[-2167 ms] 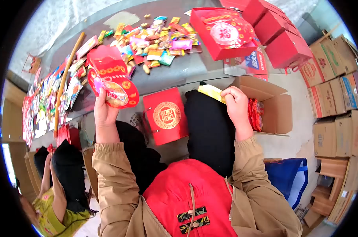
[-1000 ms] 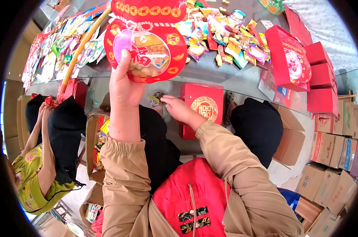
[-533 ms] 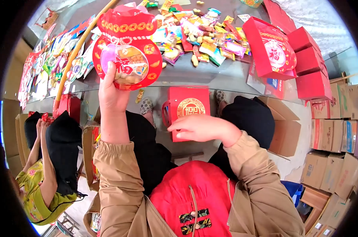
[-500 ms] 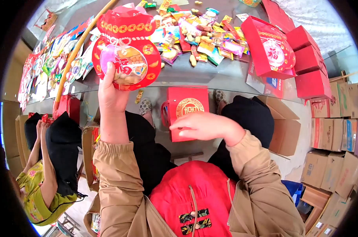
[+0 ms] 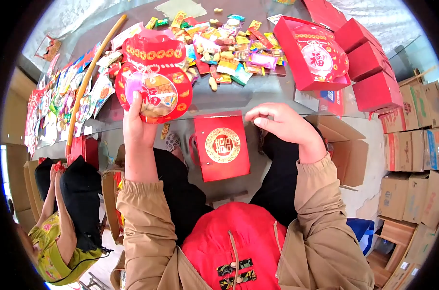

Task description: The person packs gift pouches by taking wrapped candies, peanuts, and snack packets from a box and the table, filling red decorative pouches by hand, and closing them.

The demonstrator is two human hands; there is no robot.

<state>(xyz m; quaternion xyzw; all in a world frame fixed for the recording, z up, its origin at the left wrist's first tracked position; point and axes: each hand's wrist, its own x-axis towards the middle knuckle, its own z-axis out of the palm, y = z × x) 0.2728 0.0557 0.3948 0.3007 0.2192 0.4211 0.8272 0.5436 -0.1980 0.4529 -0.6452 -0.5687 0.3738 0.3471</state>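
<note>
My left hand (image 5: 139, 123) grips the lower edge of a red pouch (image 5: 154, 79) with gold coin prints and a clear round window, through which snacks show. My right hand (image 5: 280, 121) is raised near the table's front edge, its fingers stretched out and nothing in it. Between my knees stands a red gift box (image 5: 222, 147) with a gold round emblem. Behind the pouch, wrapped sweets and peanuts (image 5: 226, 48) lie heaped on the table. A red open box (image 5: 297, 63) at the right holds another red pouch (image 5: 321, 55).
A wooden stick (image 5: 88, 77) lies across the left of the table beside flat colourful packets (image 5: 59, 96). Red boxes (image 5: 376, 89) stand at the table's right. Cardboard cartons (image 5: 415, 145) are stacked far right. A co-worker's hands (image 5: 58, 168) are at lower left.
My right hand has moved from over the gift box to the right and up, uncovering the emblem. My left hand still holds the red pouch. Earlier, my right hand held a yellow packet.
</note>
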